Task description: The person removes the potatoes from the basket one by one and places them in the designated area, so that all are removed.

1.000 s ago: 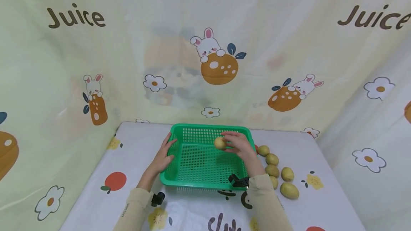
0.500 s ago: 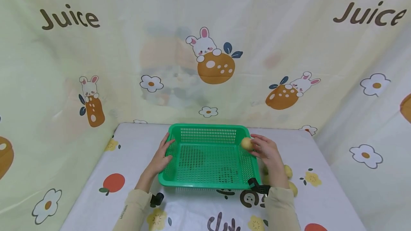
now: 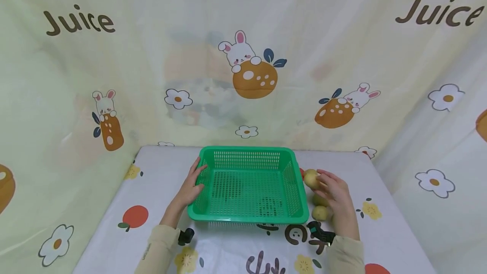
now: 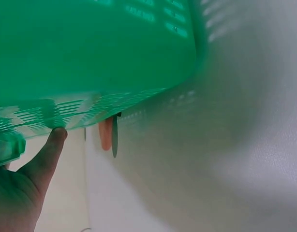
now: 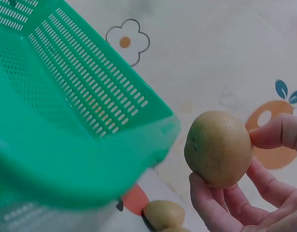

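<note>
A green plastic basket (image 3: 247, 219) with slotted walls sits on the table. My left hand (image 3: 188, 189) grips its left rim; in the left wrist view one finger (image 4: 49, 154) presses the outer wall beneath the rim. To the right of the basket, my right hand (image 3: 336, 191) pinches a round, yellowish-brown potato (image 5: 218, 149) between thumb and fingertips. The right wrist view shows this potato raised beside the basket's corner. Below it, other potatoes (image 3: 320, 213) lie on the table, some partly covered by the right hand and forearm.
A pale cloth (image 3: 152, 189) printed with fruit and flowers covers the table. Behind it hangs a patterned curtain (image 3: 205, 54), and similar curtains close in both sides. The basket's right wall stands between its inside and the potatoes.
My right hand has carried the potato from above the basket's inside, over the right rim, to above the potatoes on the table. My left hand stays on the left rim.
</note>
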`<state>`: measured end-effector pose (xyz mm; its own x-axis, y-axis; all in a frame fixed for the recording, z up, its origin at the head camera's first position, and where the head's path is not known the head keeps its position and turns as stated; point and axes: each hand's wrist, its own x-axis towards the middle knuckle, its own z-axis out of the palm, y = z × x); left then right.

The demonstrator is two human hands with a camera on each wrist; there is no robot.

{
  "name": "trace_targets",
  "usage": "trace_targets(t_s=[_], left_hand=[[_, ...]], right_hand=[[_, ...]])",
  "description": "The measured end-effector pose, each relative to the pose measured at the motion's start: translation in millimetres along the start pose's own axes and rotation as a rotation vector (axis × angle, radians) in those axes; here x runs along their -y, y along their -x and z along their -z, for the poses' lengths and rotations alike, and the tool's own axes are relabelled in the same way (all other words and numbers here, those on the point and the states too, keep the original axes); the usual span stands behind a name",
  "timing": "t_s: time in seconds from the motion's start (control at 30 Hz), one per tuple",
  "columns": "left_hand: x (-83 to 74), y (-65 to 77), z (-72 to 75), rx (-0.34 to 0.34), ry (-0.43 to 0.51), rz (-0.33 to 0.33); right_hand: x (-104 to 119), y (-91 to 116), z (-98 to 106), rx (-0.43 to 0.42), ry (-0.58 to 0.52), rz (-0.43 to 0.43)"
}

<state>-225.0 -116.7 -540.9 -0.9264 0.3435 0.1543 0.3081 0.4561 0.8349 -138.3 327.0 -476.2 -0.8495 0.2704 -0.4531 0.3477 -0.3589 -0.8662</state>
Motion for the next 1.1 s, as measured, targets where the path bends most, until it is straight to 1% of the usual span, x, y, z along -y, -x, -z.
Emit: trace_targets(t_s=[0.23,0.33,0.43,0.57,0.7,0.8,1.0,1.1], left_hand=[[-2.4,-2.5,3.2,-0.011,-0.012,-0.006],[-1.8,-2.4,3.3,-0.019,-0.008,-0.013],[-2.1,-1.6,2.6,-0.013,-0.004,-0.020],[-2.3,-0.6,1.7,-0.008,-0.009,-0.023],[-1.3,-0.6,1.1,-0.011,-0.017,-0.021],[-1.1,-0.6,1.3,-0.004,-0.019,-0.017],[-1.8,-0.5,1.2,-0.002,-0.009,-0.020],[-1.0,-0.5,0.5,0.001,-0.011,-0.016]], right_hand=[[-3,2,22,-0.023,-0.002,-0.048],[-7,3,35,-0.032,-0.009,-0.063],[-13,5,50,-0.031,-0.019,-0.072],[-21,8,69,-0.022,-0.002,-0.060],[-28,11,86,-0.031,0.007,-0.054],[-31,14,96,-0.059,-0.021,-0.065],[-33,24,112,-0.163,-0.085,-0.067],[-33,28,121,-0.174,-0.161,-0.100]])
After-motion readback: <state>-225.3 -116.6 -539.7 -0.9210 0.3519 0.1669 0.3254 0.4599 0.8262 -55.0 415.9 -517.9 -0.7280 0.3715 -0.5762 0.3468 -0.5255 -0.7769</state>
